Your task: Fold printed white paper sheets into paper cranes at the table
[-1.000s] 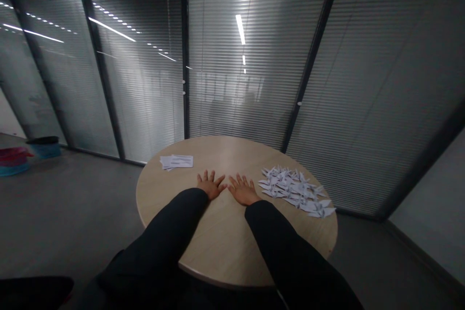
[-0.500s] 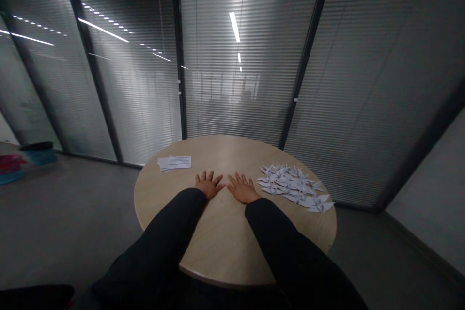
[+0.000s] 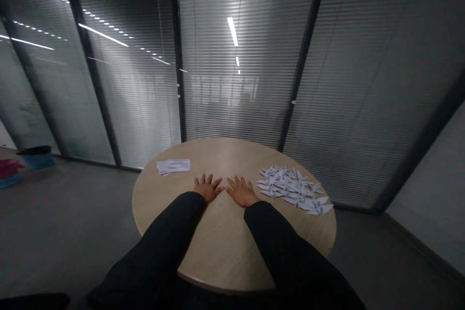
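Note:
Palm down on the round wooden table (image 3: pixel 225 247), my left hand (image 3: pixel 208 189) lies flat with its fingers spread and holds nothing. Beside it my right hand (image 3: pixel 242 192) rests the same way, fingers apart, also without anything in it. The two thumbs point toward each other with a small gap between them. To the right of my right hand is a cluster of folded white paper cranes (image 3: pixel 290 186), set close together in rows. Beyond my left hand, toward the left rim, a small stack of white paper sheets (image 3: pixel 174 165) lies loosely fanned.
Glass partitions with blinds (image 3: pixel 232 106) rise just behind the table's far edge. On the floor at far left stand a blue bin with a black liner (image 3: pixel 37 159) and another with a red liner (image 3: pixel 9 172). A pale wall (image 3: pixel 432 203) is at right.
The view has shifted slightly, so everything on the table sits a little lower in the picture. Both hands keep their flat, spread pose; the cranes and paper sheets stay where they were.

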The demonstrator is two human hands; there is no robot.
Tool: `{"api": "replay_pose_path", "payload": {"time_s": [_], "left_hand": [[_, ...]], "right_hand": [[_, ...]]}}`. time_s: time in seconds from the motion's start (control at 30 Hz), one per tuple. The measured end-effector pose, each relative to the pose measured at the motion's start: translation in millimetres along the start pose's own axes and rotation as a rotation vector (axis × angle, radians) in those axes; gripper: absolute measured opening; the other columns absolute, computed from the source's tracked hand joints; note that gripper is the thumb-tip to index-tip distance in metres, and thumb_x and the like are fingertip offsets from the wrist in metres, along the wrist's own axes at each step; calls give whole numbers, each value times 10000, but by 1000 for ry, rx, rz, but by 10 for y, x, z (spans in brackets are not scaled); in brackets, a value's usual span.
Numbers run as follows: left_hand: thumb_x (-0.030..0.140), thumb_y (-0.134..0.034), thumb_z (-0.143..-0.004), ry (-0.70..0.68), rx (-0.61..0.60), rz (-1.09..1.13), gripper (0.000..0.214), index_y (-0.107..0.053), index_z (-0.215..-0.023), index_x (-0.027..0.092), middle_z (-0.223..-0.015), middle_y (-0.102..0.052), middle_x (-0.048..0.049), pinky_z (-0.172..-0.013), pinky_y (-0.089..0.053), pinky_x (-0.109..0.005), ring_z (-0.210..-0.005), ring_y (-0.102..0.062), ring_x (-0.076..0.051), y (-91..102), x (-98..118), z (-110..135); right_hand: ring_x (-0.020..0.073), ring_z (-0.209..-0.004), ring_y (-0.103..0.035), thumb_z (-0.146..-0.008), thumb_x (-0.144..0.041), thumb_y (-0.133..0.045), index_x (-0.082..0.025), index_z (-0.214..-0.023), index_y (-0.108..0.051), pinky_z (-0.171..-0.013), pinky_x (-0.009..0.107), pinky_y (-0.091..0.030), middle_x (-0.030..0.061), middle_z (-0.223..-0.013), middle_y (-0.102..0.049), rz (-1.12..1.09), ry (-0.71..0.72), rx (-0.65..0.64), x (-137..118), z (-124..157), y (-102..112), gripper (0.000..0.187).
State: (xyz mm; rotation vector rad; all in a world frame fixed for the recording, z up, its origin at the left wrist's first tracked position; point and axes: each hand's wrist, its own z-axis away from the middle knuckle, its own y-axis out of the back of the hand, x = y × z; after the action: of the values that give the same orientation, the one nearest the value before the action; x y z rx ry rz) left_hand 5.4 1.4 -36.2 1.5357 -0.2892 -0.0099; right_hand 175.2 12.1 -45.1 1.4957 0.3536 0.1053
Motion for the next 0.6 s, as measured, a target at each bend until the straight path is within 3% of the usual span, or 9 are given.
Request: {"api": "replay_pose_path", "payload": {"time_s": [0.47,0.6], "left_hand": [[670,-166,-818,-15,21,-2,658,-253,-1394,365,-1499,-176,-84,-1003,-86,-634,-1357,-90,-382,-45,-34,-31],[634,-278,-825,-53,102,6,618,-389,-1334,300,-1423,-335,-133,-982,-169,-619,-1311,-239,-385,-12,-40,-27]], "right_hand": [[323,-1369,-98,-901,-537,-201,-292,-1427,-178,-1054,536,-61,81,-1514,-101,-5,10,28,-8,11,0,581],[307,-1323,-243,-899,-509,-276,-255,-1369,-336,-1031,509,-167,115,-1453,-286,8,40,149,-18,42,19,538]]}}
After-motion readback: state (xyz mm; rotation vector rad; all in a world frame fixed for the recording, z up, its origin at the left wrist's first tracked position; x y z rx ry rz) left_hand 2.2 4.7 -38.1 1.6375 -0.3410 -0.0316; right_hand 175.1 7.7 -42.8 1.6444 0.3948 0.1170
